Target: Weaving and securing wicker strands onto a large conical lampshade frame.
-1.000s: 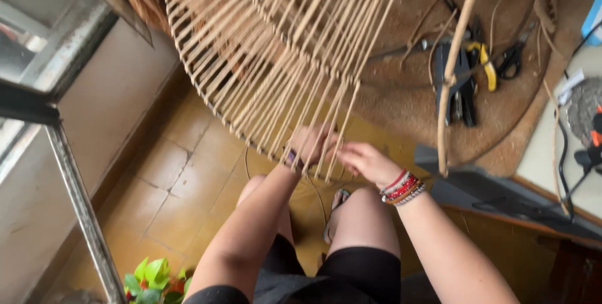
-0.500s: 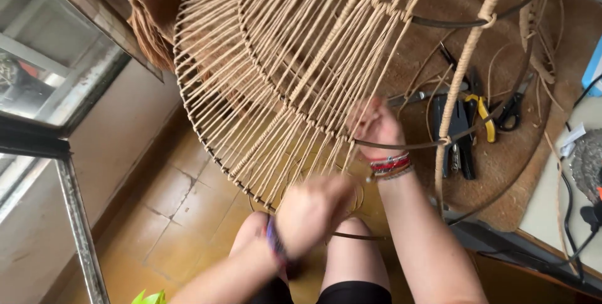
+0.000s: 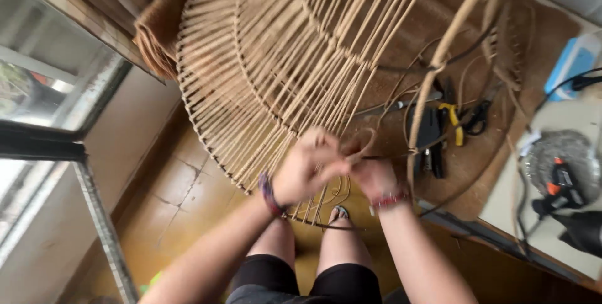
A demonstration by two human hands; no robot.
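View from above of a person seated with bare knees over a tiled floor. A large woven frame of pale rattan strands on a dark wire ring fills the upper centre, its lower edge reaching down to the hands. The left hand, a beaded bracelet at its wrist, is closed around a loose rattan strand at the frame's lower rim. The right hand, wearing a red bracelet, lies just beside the left and touches it; the picture is blurred here, and its grip cannot be told. The strand curls in a small loop above the two hands. To the right, a brown mat carries yellow-handled pliers and scissors. Further right, a pale counter holds a power tool. A window frame runs along the left.
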